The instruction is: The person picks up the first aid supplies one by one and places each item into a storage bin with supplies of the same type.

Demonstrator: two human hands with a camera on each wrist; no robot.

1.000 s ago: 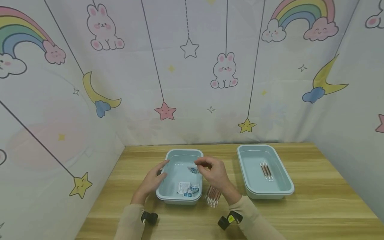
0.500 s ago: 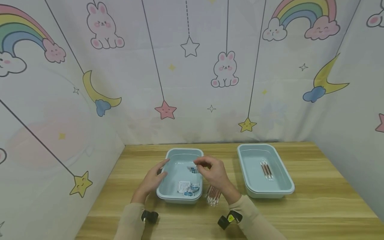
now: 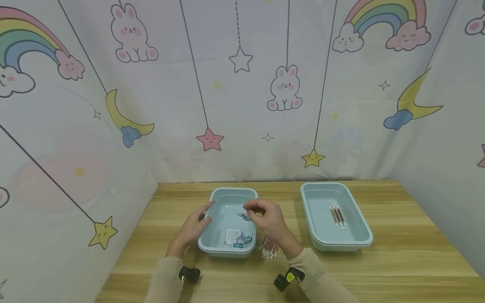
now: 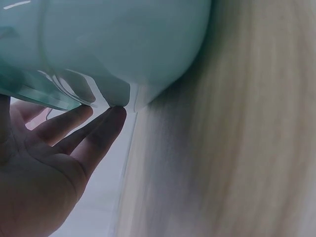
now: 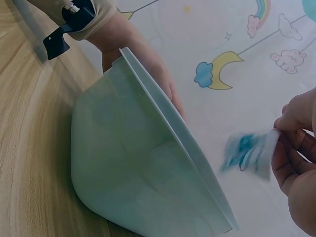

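Note:
My right hand (image 3: 270, 219) is over the right side of a light blue plastic basin (image 3: 227, 253). Between thumb and fingertips it pinches a small white packet with blue print (image 5: 251, 152), blurred in the right wrist view. On the basin's other side, my left hand (image 3: 190, 230) touches the wall, its fingers (image 4: 101, 140) fairly straight along the outside. Several similar packets (image 3: 233, 236) lie on the basin's floor towards the near end.
A bundle of reddish-brown swabs with white tips (image 3: 270, 248) lies on the wooden table (image 3: 235, 282) under my right wrist. To the right stands a second light blue basin (image 3: 341, 247), holding several such swabs (image 3: 337, 216). A printed curtain (image 3: 242, 105) backs the table.
The pinched packet has tilted a little, and my right hand has shifted slightly left. My left hand keeps its place at the basin.

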